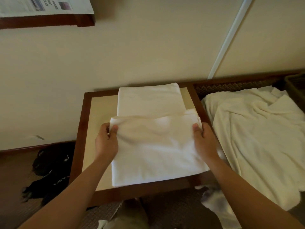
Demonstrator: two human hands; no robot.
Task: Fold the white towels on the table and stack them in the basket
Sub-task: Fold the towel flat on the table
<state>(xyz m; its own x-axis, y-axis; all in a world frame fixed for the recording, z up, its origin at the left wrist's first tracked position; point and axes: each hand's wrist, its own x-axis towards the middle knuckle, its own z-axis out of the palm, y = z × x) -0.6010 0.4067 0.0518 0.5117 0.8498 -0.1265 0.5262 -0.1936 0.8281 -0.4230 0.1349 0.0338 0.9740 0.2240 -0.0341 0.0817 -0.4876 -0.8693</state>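
White terry towel (156, 146), partly folded, lying on the small wood-framed table (82, 129) directly ahead of the person.

- Position: its near portion covers the table's front half; a narrower panel runs on toward the wall. The long axis therefore points away from the body, with the fold edge lying crosswise.
- Left hand (106, 142): pinching the left end of that crosswise edge, thumb on top, fingers curled beneath.
- Right hand (204, 141): gripping the right end likewise. Both hands sit level, about equally near, one at each side.
- Judged next move: carrying this edge forward or back along the long axis; the even two-handed hold suits that.
- Basket (295, 85): dark woven, far right, partly out of frame, closer to the right hand.
- Unfolded cream towels (255, 138): heaped at right, just beside the table.
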